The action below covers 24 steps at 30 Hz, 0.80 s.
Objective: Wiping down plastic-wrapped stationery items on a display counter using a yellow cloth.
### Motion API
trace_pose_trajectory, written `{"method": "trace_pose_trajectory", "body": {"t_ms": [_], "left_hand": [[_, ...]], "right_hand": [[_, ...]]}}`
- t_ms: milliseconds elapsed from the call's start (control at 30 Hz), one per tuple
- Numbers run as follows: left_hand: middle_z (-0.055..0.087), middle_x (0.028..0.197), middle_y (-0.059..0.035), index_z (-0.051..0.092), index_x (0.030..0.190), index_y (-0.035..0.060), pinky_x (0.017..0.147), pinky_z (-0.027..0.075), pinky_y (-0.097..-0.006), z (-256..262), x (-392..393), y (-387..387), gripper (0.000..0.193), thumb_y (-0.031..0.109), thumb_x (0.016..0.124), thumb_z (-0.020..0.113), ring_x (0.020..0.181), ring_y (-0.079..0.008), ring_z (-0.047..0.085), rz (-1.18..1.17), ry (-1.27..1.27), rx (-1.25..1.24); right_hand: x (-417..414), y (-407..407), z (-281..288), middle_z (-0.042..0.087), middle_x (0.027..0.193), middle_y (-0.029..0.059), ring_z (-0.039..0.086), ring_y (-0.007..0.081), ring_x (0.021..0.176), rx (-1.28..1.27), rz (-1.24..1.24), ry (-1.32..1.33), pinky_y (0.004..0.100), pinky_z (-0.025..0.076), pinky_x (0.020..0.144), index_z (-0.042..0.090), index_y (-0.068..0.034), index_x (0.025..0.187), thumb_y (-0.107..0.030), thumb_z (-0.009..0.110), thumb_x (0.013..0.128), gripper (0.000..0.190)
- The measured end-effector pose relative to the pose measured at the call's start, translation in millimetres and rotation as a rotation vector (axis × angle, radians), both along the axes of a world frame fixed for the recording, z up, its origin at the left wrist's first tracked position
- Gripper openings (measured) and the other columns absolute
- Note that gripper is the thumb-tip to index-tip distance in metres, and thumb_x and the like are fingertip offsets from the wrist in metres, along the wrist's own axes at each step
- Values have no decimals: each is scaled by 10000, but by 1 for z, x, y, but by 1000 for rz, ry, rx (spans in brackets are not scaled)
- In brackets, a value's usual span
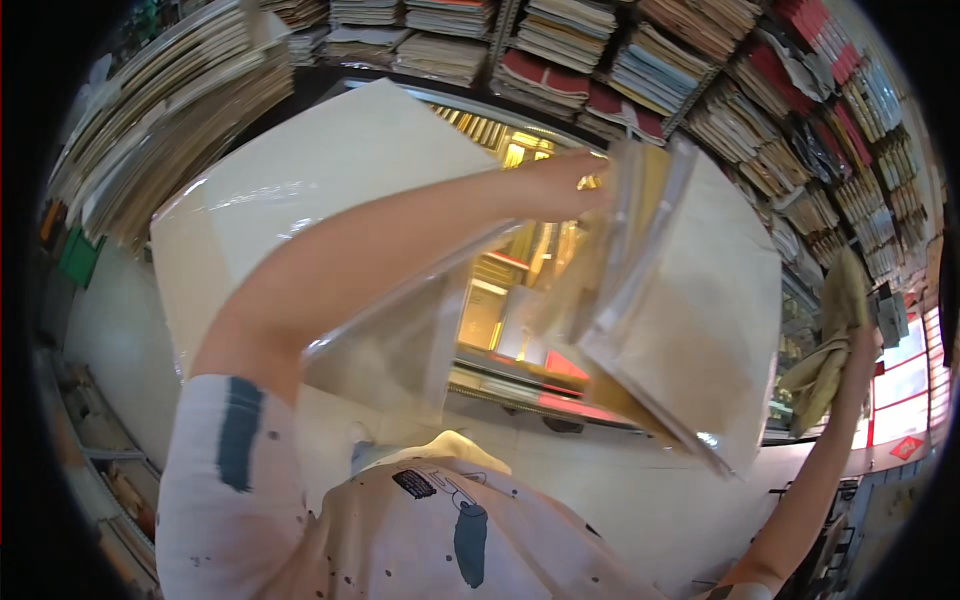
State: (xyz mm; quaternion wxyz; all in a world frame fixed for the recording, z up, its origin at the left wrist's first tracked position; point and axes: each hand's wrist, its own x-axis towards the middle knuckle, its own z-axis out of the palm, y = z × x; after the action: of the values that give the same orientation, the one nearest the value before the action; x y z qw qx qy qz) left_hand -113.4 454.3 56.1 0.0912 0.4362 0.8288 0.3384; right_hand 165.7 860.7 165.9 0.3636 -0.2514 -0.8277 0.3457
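My left hand [564, 184] reaches across and grips the near edge of several plastic-sleeved paper packs [690, 315]. Those packs tilt up over the right part of a glass display counter [510, 300], and their edges are blurred. My right hand [864, 346], far out to the right, holds a bunched olive-yellow cloth [829, 352] up beside the packs. Under my left forearm, a large cream sheet pack in clear plastic [300, 172] lies on the counter's left part. Another clear plastic sleeve [382, 337] shows below the forearm.
A tall stack of wrapped sheets [187, 120] stands at the left. Metal shelves filled with folded packs [566, 34] line the back and right. A green bin [79, 256] sits at the far left. Pale floor [570, 487] lies between me and the counter.
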Motion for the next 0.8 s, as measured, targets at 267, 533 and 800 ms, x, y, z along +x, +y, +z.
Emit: {"method": "trace_pose_trajectory", "body": {"t_ms": [267, 533, 800], "left_hand": [[313, 1507, -189, 390, 1432, 92, 1135, 255, -391, -25, 92, -385, 484, 213, 976, 493, 1403, -325, 290, 600, 182, -127], [320, 1505, -178, 378, 1442, 95, 1140, 127, -537, -57, 132, -439, 632, 358, 890, 539, 1408, -373, 255, 687, 411, -375], [302, 1520, -169, 387, 1441, 98, 1142, 119, -525, -62, 129, -443, 648, 366, 868, 526, 1407, -376, 257, 664, 439, -328]], "right_hand": [[-84, -383, -14, 636, 1064, 106, 563, 146, 857, 25, 503, -176, 264, 450, 792, 571, 7, 1254, -120, 498, 798, 479], [-123, -616, -149, 442, 1411, 97, 440, 329, 1228, 788, 974, -122, 567, 394, 929, 499, -221, 1370, -192, 589, 762, 615], [-279, -456, -175, 539, 1289, 149, 501, 329, 1190, 927, 328, -484, 484, 436, 964, 531, -117, 1320, -289, 467, 880, 477]]}}
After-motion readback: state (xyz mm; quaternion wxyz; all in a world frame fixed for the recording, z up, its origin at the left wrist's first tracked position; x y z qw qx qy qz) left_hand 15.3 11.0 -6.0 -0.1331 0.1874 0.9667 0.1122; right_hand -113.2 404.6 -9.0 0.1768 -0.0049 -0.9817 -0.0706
